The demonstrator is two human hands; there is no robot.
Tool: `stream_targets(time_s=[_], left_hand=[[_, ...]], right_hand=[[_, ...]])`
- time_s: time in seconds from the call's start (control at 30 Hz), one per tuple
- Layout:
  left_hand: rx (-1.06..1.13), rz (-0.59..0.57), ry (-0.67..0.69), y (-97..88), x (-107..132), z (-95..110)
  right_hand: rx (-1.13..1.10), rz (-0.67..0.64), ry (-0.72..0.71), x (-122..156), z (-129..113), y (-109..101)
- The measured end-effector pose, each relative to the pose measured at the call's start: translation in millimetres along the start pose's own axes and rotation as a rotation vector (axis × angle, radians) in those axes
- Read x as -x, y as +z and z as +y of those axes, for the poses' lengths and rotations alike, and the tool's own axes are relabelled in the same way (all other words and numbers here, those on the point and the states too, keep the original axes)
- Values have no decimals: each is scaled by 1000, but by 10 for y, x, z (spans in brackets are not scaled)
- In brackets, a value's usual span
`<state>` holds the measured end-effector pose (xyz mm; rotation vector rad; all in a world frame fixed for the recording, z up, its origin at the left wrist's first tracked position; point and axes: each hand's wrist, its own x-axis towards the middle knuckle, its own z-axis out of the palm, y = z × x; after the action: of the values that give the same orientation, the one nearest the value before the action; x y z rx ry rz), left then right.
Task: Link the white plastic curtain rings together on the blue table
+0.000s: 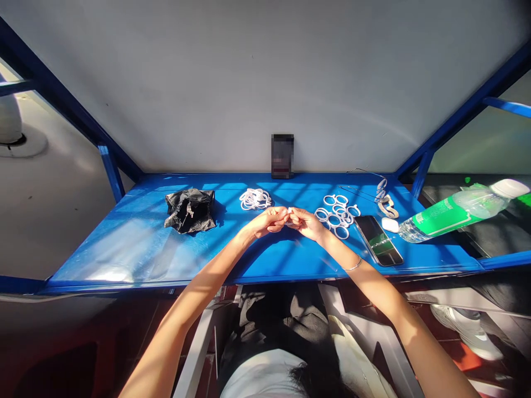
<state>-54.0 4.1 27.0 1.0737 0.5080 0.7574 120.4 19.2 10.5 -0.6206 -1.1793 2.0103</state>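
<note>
My left hand (270,222) and my right hand (306,223) meet over the middle of the blue table, fingertips pinched together. Between them shows a small white piece (289,210), gripped by both; most of it is hidden by the fingers, so its full shape cannot be made out. Just beyond my left hand lies a tangled pile of white rings (255,199). To the right of my right hand, several white rings (339,212) with small tabs are spread out loosely.
A crumpled black plastic bag (190,211) sits on the blue table (136,243) at left. A dark blurred box (282,156) stands against the wall. On the right are a phone (379,240), a white case (390,225), glasses (380,189) and a green-labelled bottle (452,214).
</note>
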Motion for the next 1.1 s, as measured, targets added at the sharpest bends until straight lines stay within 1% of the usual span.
stream_targets(time_s=[0.1, 0.27, 0.37, 0.43, 0.53, 0.6, 0.63, 0.7, 0.77, 0.8, 0.87, 0.9, 0.97, 1.03, 1.1], left_hand=[[28, -1, 21, 35, -9, -8], [87, -33, 63, 80, 0, 19], [111, -12, 105, 98, 4, 45], [74, -1, 116, 100, 9, 61], [-53, 27, 112, 80, 20, 82], [-165, 79, 127, 46, 27, 98], [-233, 122, 145, 23, 30, 109], [-413, 243, 195, -35, 38, 136], [-643, 420, 277, -108, 54, 169], [-771, 520, 322, -148, 67, 188], [-1031, 712, 377, -228, 101, 227], [-1156, 790, 367, -263, 119, 246], [-1379, 875, 265, -312, 150, 284], [-1543, 893, 124, -326, 169, 317], [-1649, 877, 11, -312, 173, 342]], right_hand=[[-42, 4, -13, 11, -13, 26], [-30, 7, -20, 33, -92, 92], [-54, -11, -49, 50, -166, 120], [-34, -10, -67, 64, -201, 129], [101, 20, -81, 75, -222, 114], [261, 42, -103, 76, -235, 75], [371, 60, -128, 76, -246, 46], [653, 144, -204, 81, -280, -30], [1004, 290, -274, 99, -326, -128], [1184, 379, -285, 114, -349, -184], [1492, 568, -243, 148, -392, -304], [1598, 660, -196, 165, -410, -366], [1723, 820, -87, 194, -439, -493], [1778, 924, 5, 213, -458, -618], [1805, 968, 69, 222, -464, -735]])
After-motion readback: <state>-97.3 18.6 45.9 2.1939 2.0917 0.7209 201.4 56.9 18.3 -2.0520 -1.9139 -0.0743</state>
